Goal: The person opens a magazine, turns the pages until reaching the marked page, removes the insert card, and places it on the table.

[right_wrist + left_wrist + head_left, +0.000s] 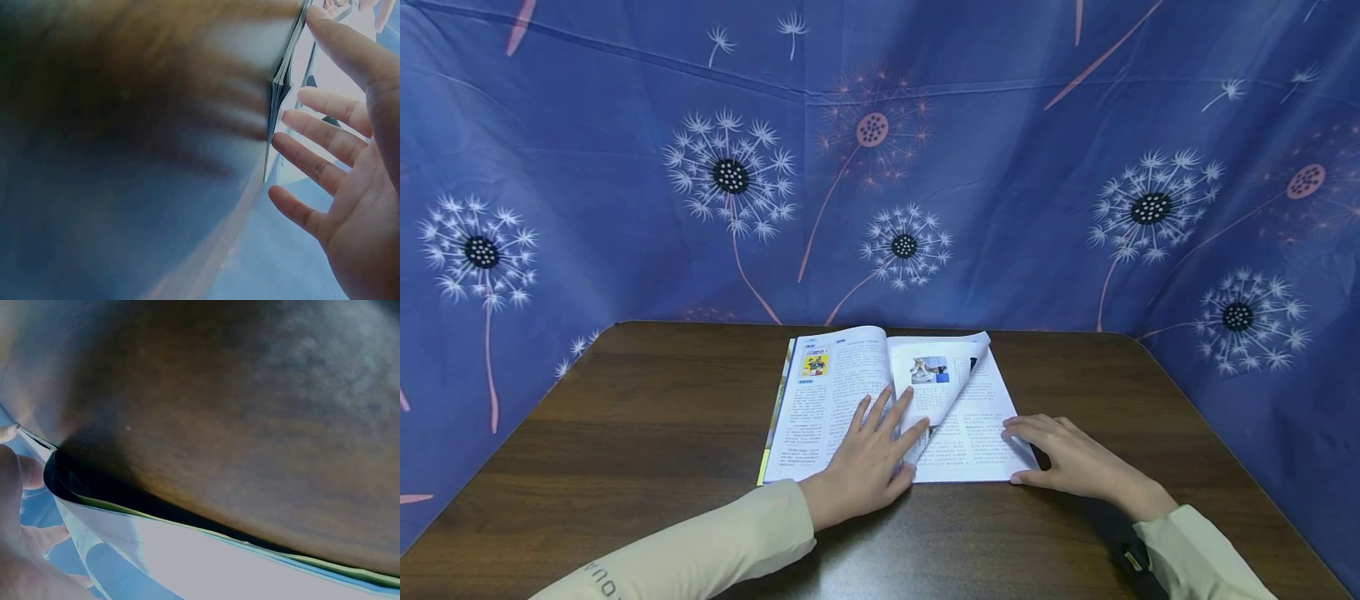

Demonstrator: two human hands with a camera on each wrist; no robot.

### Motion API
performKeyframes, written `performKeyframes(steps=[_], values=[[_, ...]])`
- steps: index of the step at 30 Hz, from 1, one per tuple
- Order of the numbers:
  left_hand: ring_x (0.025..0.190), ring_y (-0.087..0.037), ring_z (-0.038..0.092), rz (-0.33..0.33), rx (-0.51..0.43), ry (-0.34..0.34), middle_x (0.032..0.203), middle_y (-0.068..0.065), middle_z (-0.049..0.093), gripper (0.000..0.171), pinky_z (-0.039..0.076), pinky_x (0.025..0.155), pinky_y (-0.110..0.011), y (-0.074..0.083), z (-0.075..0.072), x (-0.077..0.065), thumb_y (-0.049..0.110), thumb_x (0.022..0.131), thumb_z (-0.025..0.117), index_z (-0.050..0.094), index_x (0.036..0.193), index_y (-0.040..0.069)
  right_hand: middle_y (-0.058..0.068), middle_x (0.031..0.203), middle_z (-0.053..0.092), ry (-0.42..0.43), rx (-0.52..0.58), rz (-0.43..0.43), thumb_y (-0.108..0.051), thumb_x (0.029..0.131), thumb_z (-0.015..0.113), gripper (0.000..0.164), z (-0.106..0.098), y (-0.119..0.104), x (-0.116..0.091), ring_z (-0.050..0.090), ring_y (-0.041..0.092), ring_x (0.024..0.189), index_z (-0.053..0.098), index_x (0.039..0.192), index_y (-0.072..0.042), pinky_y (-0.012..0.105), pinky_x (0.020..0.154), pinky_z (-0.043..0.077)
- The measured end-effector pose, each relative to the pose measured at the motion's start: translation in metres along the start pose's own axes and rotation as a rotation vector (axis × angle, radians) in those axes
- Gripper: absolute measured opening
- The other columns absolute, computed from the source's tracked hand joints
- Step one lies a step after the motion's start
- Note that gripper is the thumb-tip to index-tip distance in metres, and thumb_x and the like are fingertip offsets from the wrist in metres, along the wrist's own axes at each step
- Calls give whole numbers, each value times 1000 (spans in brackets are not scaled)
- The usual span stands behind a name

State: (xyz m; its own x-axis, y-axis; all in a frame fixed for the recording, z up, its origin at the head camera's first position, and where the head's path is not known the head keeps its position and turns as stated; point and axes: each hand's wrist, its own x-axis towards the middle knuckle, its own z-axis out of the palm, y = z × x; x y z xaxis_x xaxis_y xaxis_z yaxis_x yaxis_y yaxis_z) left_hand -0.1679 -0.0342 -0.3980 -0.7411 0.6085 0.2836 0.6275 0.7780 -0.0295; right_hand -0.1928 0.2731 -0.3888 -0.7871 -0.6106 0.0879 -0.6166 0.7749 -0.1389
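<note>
An open magazine (797, 425) with printed columns lies on the table. One leaf (955, 367) on its right side is curled over toward the spine, showing a small picture. My left hand (865, 467) rests with spread fingers near the spine, its fingertips on that leaf's lower part. In the left wrist view, the left hand (22, 537) is cut off at the edge beside the magazine's bottom edge. Fingers nearly straight, my right hand (1071, 457) is at the lower right corner of the magazine. The right wrist view shows its thumb and fingers (315, 165) apart beside the page edges.
The brown wooden table (625, 467) extends on both sides of the magazine. Behind and beside it hangs a blue cloth (1000, 167) with a dandelion print. A dark band with a small yellow mark (1133, 560) shows at the right wrist.
</note>
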Motion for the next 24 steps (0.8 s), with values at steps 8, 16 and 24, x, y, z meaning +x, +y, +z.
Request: performKeyframes(steps=[8, 16, 24], values=[[136, -37, 23, -11, 62, 12, 149, -16, 24, 63, 24, 107, -52, 2, 1, 1, 49, 84, 55, 40, 137, 17, 4, 124, 57, -6, -4, -4, -44, 71, 72, 56, 0, 0, 0, 52, 24, 113, 59, 117, -14, 46, 86, 42], [134, -36, 28, -24, 99, 22, 146, -16, 29, 67, 27, 106, -49, 4, -1, 3, 46, 81, 59, 39, 136, 13, 5, 124, 57, -20, 1, 5, -43, 71, 73, 56, -1, -1, 0, 52, 24, 113, 59, 117, -14, 47, 87, 42], [136, -37, 24, -15, 51, 43, 149, -17, 23, 66, 26, 106, -51, 3, -1, 4, 38, 79, 61, 37, 138, 18, 4, 124, 58, -18, 0, 9, -45, 71, 72, 56, -1, -1, 0, 53, 24, 113, 59, 116, -14, 47, 87, 42]])
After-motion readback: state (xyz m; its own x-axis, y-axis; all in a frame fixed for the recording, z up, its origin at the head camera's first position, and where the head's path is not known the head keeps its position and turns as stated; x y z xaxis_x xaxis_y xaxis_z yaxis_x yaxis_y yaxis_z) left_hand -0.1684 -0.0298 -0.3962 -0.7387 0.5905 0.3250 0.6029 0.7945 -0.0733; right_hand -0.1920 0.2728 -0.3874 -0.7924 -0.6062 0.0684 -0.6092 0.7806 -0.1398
